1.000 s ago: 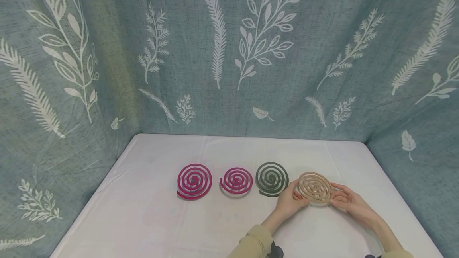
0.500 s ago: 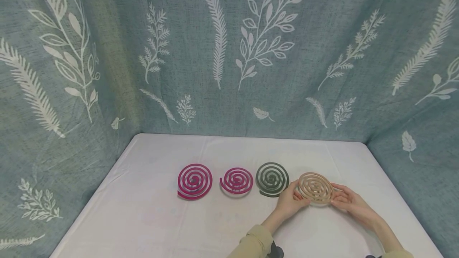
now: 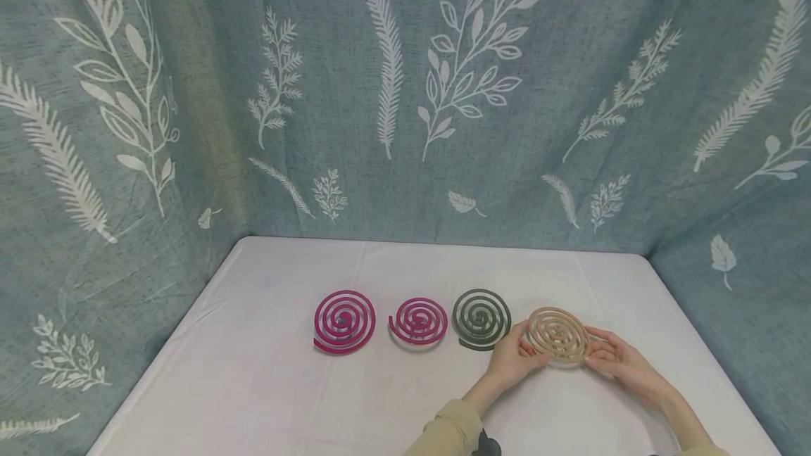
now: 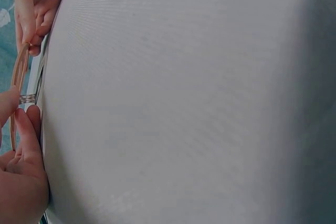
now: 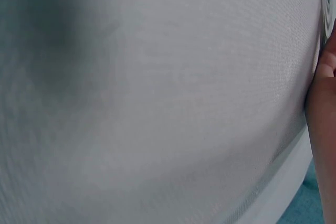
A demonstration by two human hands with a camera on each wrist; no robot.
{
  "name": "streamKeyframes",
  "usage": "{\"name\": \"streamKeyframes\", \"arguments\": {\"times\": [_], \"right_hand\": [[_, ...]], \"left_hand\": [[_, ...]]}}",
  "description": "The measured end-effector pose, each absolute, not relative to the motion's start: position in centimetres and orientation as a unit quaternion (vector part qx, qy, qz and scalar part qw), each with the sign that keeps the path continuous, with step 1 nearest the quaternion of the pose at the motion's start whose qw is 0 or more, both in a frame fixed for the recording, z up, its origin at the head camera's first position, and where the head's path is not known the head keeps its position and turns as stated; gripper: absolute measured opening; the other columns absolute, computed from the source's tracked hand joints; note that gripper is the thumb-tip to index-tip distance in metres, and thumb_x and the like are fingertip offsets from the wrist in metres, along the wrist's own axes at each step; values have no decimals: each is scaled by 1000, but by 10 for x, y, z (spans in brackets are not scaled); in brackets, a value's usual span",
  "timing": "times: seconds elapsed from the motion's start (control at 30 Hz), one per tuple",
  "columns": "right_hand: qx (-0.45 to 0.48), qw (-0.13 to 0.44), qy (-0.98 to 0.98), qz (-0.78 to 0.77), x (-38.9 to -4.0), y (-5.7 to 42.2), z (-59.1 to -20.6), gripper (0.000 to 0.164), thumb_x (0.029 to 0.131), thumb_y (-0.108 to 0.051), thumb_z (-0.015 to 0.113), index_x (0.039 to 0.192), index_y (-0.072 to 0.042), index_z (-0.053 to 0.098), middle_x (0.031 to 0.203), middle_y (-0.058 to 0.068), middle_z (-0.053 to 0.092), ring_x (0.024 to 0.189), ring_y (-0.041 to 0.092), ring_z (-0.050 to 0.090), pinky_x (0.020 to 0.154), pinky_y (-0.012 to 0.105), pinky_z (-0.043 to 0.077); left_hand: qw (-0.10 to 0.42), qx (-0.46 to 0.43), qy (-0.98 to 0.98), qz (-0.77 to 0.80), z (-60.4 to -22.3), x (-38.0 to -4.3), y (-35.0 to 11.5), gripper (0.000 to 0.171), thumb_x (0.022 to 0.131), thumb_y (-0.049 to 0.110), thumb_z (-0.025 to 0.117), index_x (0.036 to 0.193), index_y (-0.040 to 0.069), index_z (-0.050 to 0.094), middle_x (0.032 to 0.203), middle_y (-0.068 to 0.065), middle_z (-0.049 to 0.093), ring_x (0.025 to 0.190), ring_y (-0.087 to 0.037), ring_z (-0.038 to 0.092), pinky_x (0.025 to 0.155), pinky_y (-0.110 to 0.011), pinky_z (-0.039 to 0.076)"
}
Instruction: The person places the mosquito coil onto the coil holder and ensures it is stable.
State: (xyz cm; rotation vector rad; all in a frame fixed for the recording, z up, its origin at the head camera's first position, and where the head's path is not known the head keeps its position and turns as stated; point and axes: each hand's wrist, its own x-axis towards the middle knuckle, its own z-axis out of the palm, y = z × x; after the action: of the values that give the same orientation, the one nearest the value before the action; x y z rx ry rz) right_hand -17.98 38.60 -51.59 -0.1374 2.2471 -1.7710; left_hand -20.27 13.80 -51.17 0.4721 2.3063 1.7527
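Note:
A beige spiral mosquito coil [image 3: 557,333] lies at the right of the row, with both hands at its rim. My left hand [image 3: 512,359] pinches its left edge between thumb and fingers. On the opposite edge, my right hand [image 3: 624,364] grips it the same way. The left wrist view shows the coil edge-on, with a small silvery metal piece [image 4: 27,98] beside it near the left thumb. Close to the left fingers sits a dark green coil [image 3: 481,319]. Only part of the right hand [image 5: 326,72] shows in the right wrist view.
Two magenta coils, one at far left [image 3: 344,322] and one nearer the middle [image 3: 418,321], lie farther along the row. A white cloth covers the table [image 3: 266,400]. Teal curtains [image 3: 405,203] with white leaf prints enclose the back and sides.
The whole head view has shifted down very slightly. Both hands keep their hold on the beige mosquito coil, and the other coils stay where they were.

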Motion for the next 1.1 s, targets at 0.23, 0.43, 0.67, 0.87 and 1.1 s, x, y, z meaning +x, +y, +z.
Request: {"name": "streamKeyframes", "arguments": {"times": [0.23,0.43,0.67,0.87,1.1], "right_hand": [[-47,136,779,-610,-179,385,-516,72,92,-8,58,143,13,12,101,-13,58,89,-4,58,80,14,49],[-49,133,781,-608,-179,385,-517,71,92,-8,58,143,13,13,102,-13,58,89,-4,58,80,15,49],[-53,131,782,-608,-179,386,-518,70,92,-8,58,142,13,13,102,-13,59,89,-3,59,80,15,49],[-60,130,781,-608,-179,386,-519,70,92,-8,58,142,13,13,102,-13,59,89,-4,59,80,14,48],[-71,126,773,-618,-179,387,-521,66,92,-6,57,142,11,17,102,-12,59,89,-3,59,81,15,49]], "left_hand": [[100,162,782,594,-510,-201,137,69,79,13,74,139,1,41,76,-5,55,60,2,43,53,-13,38],[102,160,781,595,-511,-202,137,70,79,12,75,139,1,41,76,-4,55,60,2,43,53,-12,37],[103,163,782,593,-509,-201,137,69,80,13,74,139,1,41,77,-5,56,60,2,43,53,-12,38],[105,159,783,592,-511,-202,137,69,79,13,74,139,1,42,76,-4,55,60,2,43,53,-12,38],[104,158,784,591,-512,-202,138,69,79,12,74,139,1,42,76,-2,54,60,2,43,54,-12,38]]}}
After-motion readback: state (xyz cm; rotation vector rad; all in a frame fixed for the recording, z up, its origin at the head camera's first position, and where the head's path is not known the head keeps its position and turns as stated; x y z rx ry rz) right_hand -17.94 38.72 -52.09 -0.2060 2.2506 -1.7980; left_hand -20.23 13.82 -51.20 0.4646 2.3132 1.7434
